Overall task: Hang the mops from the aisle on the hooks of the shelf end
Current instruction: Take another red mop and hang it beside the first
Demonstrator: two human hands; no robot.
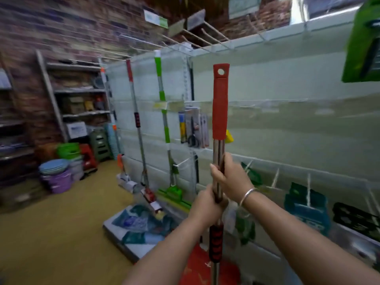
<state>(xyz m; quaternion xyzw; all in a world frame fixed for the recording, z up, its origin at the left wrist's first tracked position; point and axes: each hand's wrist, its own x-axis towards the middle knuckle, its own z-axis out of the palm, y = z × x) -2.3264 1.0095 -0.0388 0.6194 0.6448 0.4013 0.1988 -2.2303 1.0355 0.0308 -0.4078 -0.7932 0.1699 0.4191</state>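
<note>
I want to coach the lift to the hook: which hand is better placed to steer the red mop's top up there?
The right hand, I'd say: it grips the red mop higher than the left hand, nearer its hanging hole.

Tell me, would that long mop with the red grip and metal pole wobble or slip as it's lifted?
Probably stiff: the red-handled metal-pole mop stands straight upright. Possibly slippery: the left hand and right hand both grip bare shiny metal, not the ribbed black-and-red sleeve below. Likely unwieldy, since it takes two hands.

Two mops (pixel 137 120) (pixel 164 112) hang from hooks (pixel 115 58) on the white shelf end (pixel 267 112).
</note>
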